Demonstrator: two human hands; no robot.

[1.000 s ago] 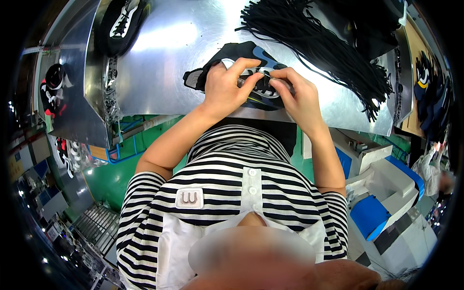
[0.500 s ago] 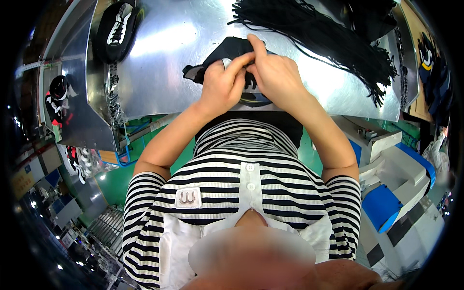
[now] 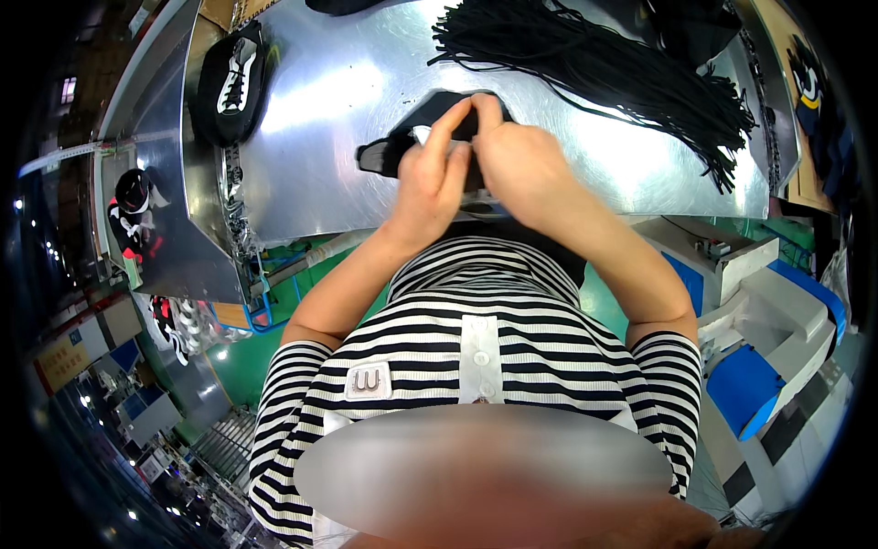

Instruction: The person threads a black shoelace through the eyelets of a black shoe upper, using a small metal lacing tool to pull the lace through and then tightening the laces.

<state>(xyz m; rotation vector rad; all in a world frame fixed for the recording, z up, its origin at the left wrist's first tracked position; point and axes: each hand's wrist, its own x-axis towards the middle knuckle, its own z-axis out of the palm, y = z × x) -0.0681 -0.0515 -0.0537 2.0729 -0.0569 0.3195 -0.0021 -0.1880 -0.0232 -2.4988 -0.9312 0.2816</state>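
Observation:
A black fabric shoe upper (image 3: 385, 154) lies at the near edge of the metal table, its grey-lined end pointing left. A small white patch shows on it beside my left fingers. My left hand (image 3: 428, 190) is closed on the upper, thumb and index finger pressed forward over its middle. From the right, my right hand (image 3: 523, 166) grips the same piece with bent fingers, its index fingertip meeting the left one. Whether a lace sits between the fingertips is hidden. Beyond my hands, to the right, lies a thick bundle of black shoelaces (image 3: 594, 78).
A black shoe with white panel and laces (image 3: 237, 82) lies at the table's left side. Dark pieces (image 3: 700, 32) sit at the far right. More shoe parts (image 3: 133, 197) rest on a lower surface at left. A white and blue machine (image 3: 759, 334) stands right of me.
The view has shifted, so the table and its contents appear displaced. My hands stay on the upper, their index fingertips drawn close together, the right index finger now more bent.

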